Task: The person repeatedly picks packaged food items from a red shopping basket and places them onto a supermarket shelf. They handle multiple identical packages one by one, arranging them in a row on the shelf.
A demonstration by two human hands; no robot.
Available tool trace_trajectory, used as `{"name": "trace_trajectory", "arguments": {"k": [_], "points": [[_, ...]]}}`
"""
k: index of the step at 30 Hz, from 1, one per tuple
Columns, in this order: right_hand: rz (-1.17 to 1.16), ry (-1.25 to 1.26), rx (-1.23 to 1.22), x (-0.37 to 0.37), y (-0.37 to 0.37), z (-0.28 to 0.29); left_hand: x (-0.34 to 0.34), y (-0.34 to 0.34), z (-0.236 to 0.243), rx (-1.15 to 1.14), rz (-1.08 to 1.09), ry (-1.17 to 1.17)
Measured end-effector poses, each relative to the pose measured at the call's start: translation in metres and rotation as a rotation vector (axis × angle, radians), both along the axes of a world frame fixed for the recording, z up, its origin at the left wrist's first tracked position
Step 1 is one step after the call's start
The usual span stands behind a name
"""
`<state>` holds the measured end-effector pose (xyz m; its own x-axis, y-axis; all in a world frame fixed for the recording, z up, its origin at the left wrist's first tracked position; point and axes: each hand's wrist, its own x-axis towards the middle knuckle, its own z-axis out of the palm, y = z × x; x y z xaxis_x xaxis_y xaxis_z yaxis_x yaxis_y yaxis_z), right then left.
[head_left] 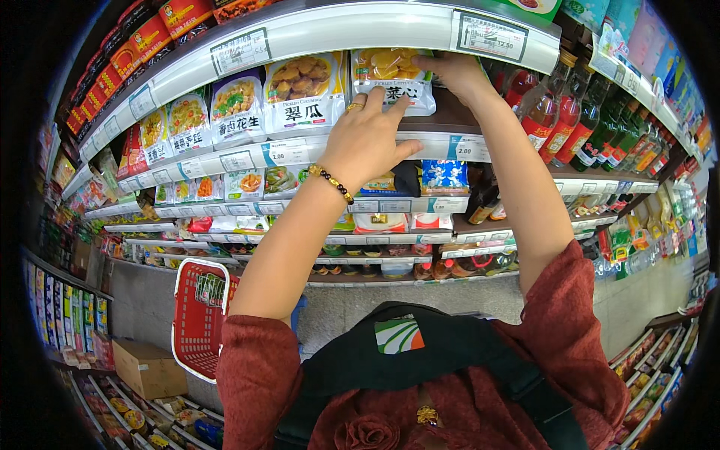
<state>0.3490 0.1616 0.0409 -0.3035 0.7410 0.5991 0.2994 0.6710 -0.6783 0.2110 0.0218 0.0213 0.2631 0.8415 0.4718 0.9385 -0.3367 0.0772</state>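
A white-and-yellow packet of pickled vegetables [375,71] stands upright on the upper shelf, at the right end of a row. My left hand [367,139] lies against its lower front, fingers spread and thumb stretched out to the right. A ring and a beaded bracelet show on that hand and wrist. At the packet's upper right edge is my right hand [457,75], its thumb over the front; its other fingers pass behind the edge, mostly hidden. Just left of the packet stands a pickled cucumber packet [302,90], with more pickle packets [238,103] further along.
White shelf rails [322,34] with price tags run above and below the row. Bottles with red labels [544,112] stand to the right. Lower shelves hold a blue packet [444,177] and other goods. A red shopping basket [180,330] and a cardboard box [146,367] are behind at left.
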Motion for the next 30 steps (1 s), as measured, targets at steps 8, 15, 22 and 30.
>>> {"name": "trace_trajectory", "arguments": {"k": [8,15,22,30], "points": [[0.006,-0.154,-0.004,0.003,-0.001,-0.003,0.006,-0.009,-0.008,0.112,-0.009,0.014],[-0.022,-0.158,0.011,0.004,0.006,-0.009,0.007,-0.011,-0.004,0.050,-0.028,-0.033],[-0.116,-0.185,0.085,0.008,-0.026,-0.011,0.011,-0.026,-0.010,0.136,-0.007,-0.066],[-0.070,0.083,0.339,0.011,-0.113,-0.015,0.012,-0.068,-0.022,0.313,0.050,-0.227]]}}
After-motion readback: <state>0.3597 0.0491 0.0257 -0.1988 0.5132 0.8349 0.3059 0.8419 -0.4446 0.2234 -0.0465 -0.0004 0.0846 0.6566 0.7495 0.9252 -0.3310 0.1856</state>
